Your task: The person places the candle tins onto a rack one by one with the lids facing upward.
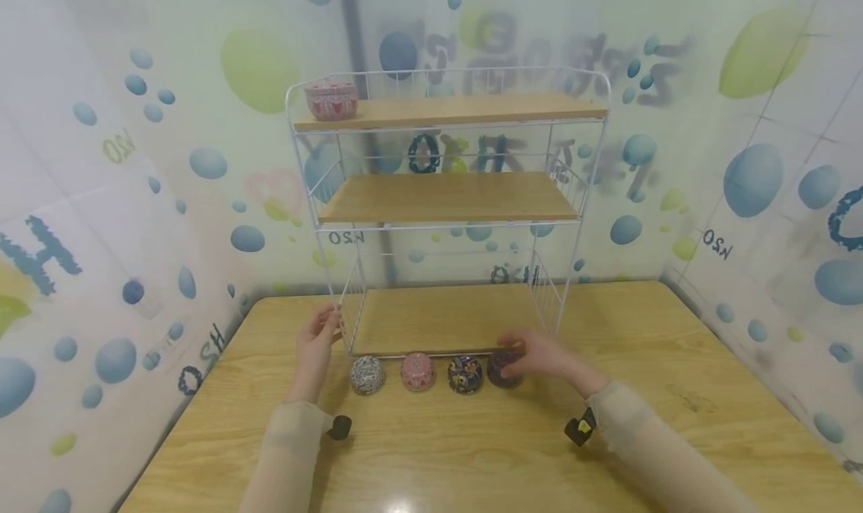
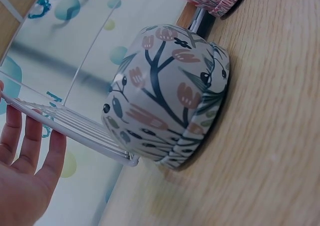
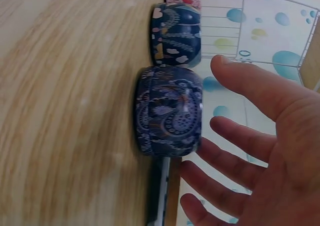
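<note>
My left hand grips the side of the white rack; my right hand has its fingers apart around the paisley tin. It stands on the worktop beside the navy tin, pink tin and pale tin. With one heart-patterned tin on the top shelf, I judge four remain.

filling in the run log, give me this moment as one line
left hand: grips white rack; right hand: at purple container; table: navy container, pink container, white container in same row; top shelf: another pink container
</note>
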Tool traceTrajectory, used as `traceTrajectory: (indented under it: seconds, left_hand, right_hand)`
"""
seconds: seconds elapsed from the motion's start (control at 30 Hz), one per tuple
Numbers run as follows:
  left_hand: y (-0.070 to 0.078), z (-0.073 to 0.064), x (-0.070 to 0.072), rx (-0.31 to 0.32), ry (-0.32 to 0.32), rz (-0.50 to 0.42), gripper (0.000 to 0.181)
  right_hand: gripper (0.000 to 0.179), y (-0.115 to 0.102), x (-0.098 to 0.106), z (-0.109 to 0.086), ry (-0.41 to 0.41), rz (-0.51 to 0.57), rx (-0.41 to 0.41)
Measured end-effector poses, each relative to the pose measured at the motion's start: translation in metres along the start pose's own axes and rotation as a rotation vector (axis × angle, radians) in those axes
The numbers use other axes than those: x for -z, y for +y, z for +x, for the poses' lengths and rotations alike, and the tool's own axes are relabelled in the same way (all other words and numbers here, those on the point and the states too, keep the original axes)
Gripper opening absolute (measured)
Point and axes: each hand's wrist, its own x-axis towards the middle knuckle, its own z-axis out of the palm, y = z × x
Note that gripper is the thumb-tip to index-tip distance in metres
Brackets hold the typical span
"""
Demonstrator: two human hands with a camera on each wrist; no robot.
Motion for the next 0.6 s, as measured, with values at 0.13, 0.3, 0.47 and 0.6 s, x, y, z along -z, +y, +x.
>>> traceTrajectory:
  seconds: [0.13,0.3,0.47,0.6]
  left_hand:
    - [-0.013,0.006,0.003,0.002,0.004,0.011,0.035]
    - [-0.019,0.009,0.002,-0.024,0.021,0.027,0.036]
    - [-0.019,0.009,0.001,-0.046,0.034,0.023,0.034]
    - [-0.019,0.008,0.000,-0.054,0.044,0.016,0.032]
  right_hand:
    - [0.061,0.000,-0.004,0.002,0.002,-0.031,0.023]
    - [0.060,0.003,-0.010,0.004,0.014,-0.080,0.014]
    - [0.056,0.005,-0.013,0.005,0.014,-0.077,-0.009]
    - [0.054,0.004,-0.014,0.004,0.013,-0.059,-0.005]
